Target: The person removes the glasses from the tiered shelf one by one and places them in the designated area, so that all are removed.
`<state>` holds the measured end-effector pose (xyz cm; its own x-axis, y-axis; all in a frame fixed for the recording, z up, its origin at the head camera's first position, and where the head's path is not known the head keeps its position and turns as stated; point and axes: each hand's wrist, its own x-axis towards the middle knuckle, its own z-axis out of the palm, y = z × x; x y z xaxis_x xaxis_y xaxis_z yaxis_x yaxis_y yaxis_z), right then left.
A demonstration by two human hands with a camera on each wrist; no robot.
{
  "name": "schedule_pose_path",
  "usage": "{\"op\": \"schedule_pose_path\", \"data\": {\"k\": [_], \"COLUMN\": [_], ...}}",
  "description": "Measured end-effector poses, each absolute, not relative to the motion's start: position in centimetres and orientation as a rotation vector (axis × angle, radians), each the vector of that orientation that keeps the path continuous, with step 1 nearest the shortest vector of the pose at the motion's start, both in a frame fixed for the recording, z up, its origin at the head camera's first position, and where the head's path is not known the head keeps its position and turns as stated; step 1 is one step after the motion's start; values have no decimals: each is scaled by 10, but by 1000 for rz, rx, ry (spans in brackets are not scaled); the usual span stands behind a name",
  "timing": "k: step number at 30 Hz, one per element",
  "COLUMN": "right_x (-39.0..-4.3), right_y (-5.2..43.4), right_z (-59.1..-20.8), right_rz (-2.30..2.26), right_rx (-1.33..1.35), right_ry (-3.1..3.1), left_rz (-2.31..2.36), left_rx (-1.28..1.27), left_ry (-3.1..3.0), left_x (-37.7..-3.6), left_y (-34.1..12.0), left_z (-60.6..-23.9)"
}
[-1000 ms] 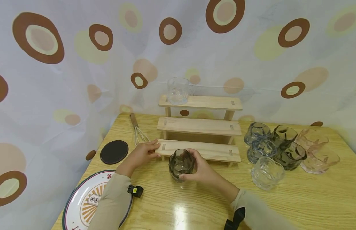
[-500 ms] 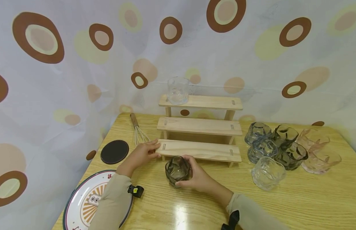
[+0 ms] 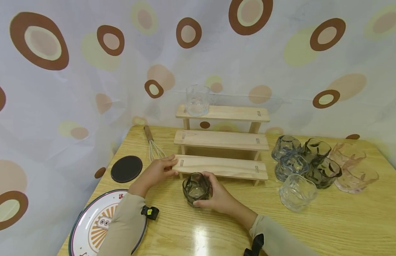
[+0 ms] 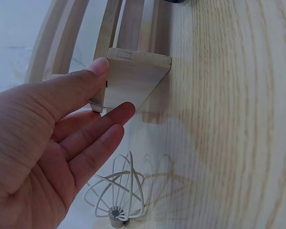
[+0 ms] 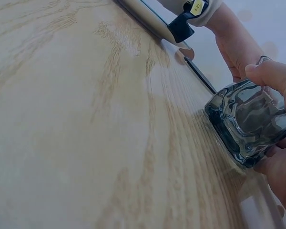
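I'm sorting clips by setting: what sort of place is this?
Probably a staged tabletop set rather than a real kitchen: a wooden table backed by a hung spotted curtain, with a small stepped wooden rack and a cluster of glass cups laid out beside it.

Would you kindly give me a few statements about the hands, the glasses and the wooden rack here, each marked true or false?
1. The right hand holds a smoky grey glass. True.
2. The left hand grips the whisk. False: it touches the left end of the rack's lowest step; the whisk lies untouched behind it.
3. A clear glass stands on the top step. True.
4. The middle step holds two glasses. False: it is bare.
5. The group of glasses sits to the left of the rack. False: it sits to the right.
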<state>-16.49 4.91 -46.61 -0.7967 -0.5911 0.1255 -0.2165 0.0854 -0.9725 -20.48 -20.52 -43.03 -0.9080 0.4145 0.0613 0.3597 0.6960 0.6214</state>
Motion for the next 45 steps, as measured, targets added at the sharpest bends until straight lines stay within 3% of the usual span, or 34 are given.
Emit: {"op": "schedule_pose_path", "data": {"k": [12,21,31,45], "right_x": [-172,-188,-246,-321], "right_y": [61,92,112,62], "right_z": [-455,-432,-377,-311], "right_rz": [-1597,-1657,-1670,-1634], "right_rx": [-788,-949,-915,-696], "right_ry": [2227,2284,2392,2540], "left_rz": [995,1013,1040,1053], "left_rx": [637,621,581,613], "left_ry": [2831,2819,2799,2784], "left_x": [-207,-207,-206,-206], "left_y": [-208,-212,-215,-208], "left_z": [-430,-429,-431,-432]}}
